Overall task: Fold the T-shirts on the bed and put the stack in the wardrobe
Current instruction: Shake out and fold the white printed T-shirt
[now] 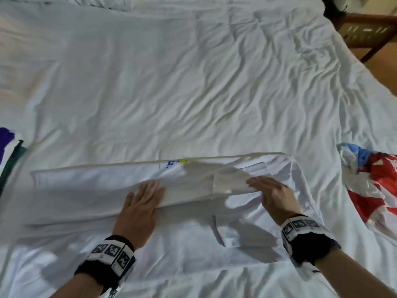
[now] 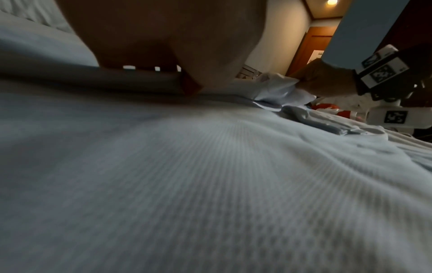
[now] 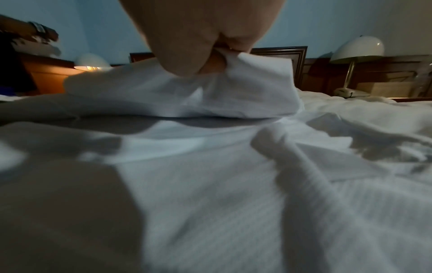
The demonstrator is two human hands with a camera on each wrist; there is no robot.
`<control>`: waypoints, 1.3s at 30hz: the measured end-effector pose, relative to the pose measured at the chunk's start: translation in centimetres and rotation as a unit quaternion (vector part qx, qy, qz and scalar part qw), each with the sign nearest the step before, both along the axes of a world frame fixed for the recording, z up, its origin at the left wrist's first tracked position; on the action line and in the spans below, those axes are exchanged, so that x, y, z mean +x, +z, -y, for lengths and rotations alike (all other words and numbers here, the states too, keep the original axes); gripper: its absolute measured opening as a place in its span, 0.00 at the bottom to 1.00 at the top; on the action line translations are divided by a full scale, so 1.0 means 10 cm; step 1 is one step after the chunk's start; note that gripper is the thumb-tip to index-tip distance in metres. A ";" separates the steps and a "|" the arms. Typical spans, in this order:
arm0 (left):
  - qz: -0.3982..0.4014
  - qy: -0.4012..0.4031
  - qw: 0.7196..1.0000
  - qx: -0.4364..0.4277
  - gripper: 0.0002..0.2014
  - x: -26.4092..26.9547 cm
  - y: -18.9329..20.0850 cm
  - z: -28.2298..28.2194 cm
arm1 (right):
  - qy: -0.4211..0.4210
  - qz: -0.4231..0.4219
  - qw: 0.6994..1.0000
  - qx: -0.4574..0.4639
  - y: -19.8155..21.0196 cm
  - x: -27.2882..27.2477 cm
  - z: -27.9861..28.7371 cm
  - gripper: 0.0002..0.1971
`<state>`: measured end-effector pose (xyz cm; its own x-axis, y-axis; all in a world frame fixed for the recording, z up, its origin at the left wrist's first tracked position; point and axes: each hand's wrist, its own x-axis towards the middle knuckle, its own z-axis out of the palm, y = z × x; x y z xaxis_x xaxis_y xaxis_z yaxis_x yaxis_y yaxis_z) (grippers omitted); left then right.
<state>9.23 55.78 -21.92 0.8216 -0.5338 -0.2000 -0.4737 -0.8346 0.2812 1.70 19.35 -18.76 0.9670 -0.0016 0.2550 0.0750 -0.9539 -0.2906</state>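
- A bedroom, with the look of a hotel room or guest room.
- A wide bed (image 1: 193, 72) spread with a rumpled white sheet fills most of the head view.
- A dark wooden headboard (image 3: 280, 53) stands against a pale wall.
- Domed bedside lamps (image 3: 357, 48) flank it, one beside a telephone (image 3: 346, 92).
- A wooden door (image 2: 311, 48) and a lit ceiling light (image 2: 332, 1) show beyond the bed.
- Wooden furniture (image 1: 365, 31) stands on a wooden floor.

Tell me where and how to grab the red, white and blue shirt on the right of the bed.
Judging by the head view, the crumpled red, white and blue shirt has no flat hem showing. Its raised blue-white bunch at the far-left corner looks easiest: come from above with the right hand, which now pinches the white T-shirt.
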 end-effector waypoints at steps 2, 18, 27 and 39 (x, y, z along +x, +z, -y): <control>-0.019 0.052 0.998 -0.038 0.37 -0.05 0.06 0.16 | 0.009 -0.027 1.000 -0.005 -0.02 -0.10 -0.07 0.26; -0.049 -0.041 0.998 -0.007 0.35 -0.36 -0.14 1.50 | -0.305 -0.302 0.903 -0.015 -0.29 0.04 0.49 0.36; -0.035 -0.053 0.997 0.039 0.39 -0.06 -0.01 0.46 | -0.023 -0.105 0.993 0.042 -0.23 -0.65 -1.61 0.31; 0.136 0.085 0.986 -0.046 0.22 0.09 -0.05 -1.59 | 0.012 -0.100 0.995 -0.008 -0.35 0.27 -1.70 0.13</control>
